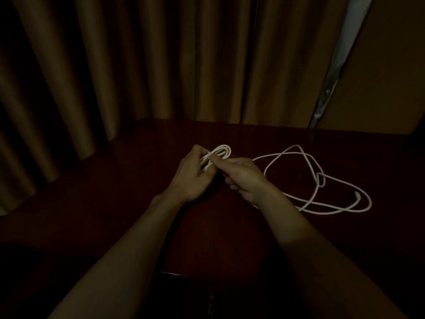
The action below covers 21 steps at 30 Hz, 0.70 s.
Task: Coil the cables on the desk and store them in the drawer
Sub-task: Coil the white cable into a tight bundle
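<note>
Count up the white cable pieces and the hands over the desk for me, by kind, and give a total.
coiled white cable, gripped by both hands: 1
loose white cable, lying on the desk: 1 (I cannot tell whether it joins the coil)
Hands: 2, the left hand and the right hand
Total: 4

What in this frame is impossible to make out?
Head view, all dim:
- Coiled white cable: lower part hidden inside left hand and right hand.
- Loose white cable: whether it joins the coil is hidden behind the right hand; its plug type is too small.
- Drawer: lost in darkness below the desk edge.
</note>
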Available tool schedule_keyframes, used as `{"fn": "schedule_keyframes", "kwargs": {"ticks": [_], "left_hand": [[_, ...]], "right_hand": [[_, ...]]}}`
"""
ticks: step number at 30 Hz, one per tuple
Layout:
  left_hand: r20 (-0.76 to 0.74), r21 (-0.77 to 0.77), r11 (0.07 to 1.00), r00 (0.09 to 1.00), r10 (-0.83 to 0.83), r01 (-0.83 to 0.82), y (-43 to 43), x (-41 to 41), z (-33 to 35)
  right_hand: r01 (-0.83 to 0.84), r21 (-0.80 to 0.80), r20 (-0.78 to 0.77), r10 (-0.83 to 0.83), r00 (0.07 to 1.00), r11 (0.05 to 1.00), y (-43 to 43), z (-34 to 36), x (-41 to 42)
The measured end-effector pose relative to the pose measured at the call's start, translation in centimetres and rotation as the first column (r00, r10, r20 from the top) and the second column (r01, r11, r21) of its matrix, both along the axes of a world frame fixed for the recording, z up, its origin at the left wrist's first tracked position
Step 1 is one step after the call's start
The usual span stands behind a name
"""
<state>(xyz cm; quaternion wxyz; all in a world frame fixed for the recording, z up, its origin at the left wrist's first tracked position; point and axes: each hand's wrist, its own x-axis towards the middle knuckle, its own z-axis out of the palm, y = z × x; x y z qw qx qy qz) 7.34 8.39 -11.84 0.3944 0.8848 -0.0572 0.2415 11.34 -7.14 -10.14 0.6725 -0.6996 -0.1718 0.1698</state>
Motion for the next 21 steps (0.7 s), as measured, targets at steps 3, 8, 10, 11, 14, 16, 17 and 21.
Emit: {"fn": "schedule_keyframes", "kwargs": {"ticks": [3, 8, 10, 11, 14, 16, 17, 21], "left_hand": [[-0.034, -0.019, 1.000, 0.999, 0.015, -0.015, -0.21, -0.34, 0.30], [-0.065, 0.005, 1.000, 0.998, -0.007, 0.007, -0.31, -0.35, 0.37], [-0.069, -0.020, 0.999, 0.997, -0.037, 0.035, -0.32, -0.38, 0.28], [-0.074, -0.045, 0.998, 0.996, -0.055, 0.051, -0.32, -0.39, 0.26], [-0.094, -0.064, 0.996, 0.993, -0.075, 0.070, -0.28, -0.38, 0.25], [-0.095, -0.026, 0.998, 0.993, -0.068, 0.066, -0.36, -0.33, 0.30], [-0.095, -0.007, 0.998, 0.993, -0.064, 0.063, -0.43, -0.37, 0.34], [-0.102, 0.006, 0.998, 0.993, -0.060, 0.061, -0.32, -0.47, 0.25]], "right_hand": [[0.007, -0.019, -0.010, -0.007, 1.000, 1.000, 0.20, -0.05, -0.19], [0.019, -0.017, -0.066, -0.020, 0.998, 1.000, 0.12, 0.17, 0.02], [0.014, 0.003, -0.099, -0.014, 0.995, 1.000, 0.02, 0.19, 0.25], [0.014, 0.003, -0.102, -0.013, 0.995, 1.000, 0.00, 0.19, 0.30], [0.047, -0.016, -0.091, -0.048, 0.995, 0.999, 0.25, 0.26, 0.19], [0.082, -0.032, -0.090, -0.085, 0.992, 0.996, 0.46, 0.39, 0.17], [0.084, -0.043, -0.092, -0.088, 0.992, 0.996, 0.49, 0.43, 0.21], [0.060, -0.087, -0.066, -0.066, 0.996, 0.994, 0.62, 0.41, 0.31]]}}
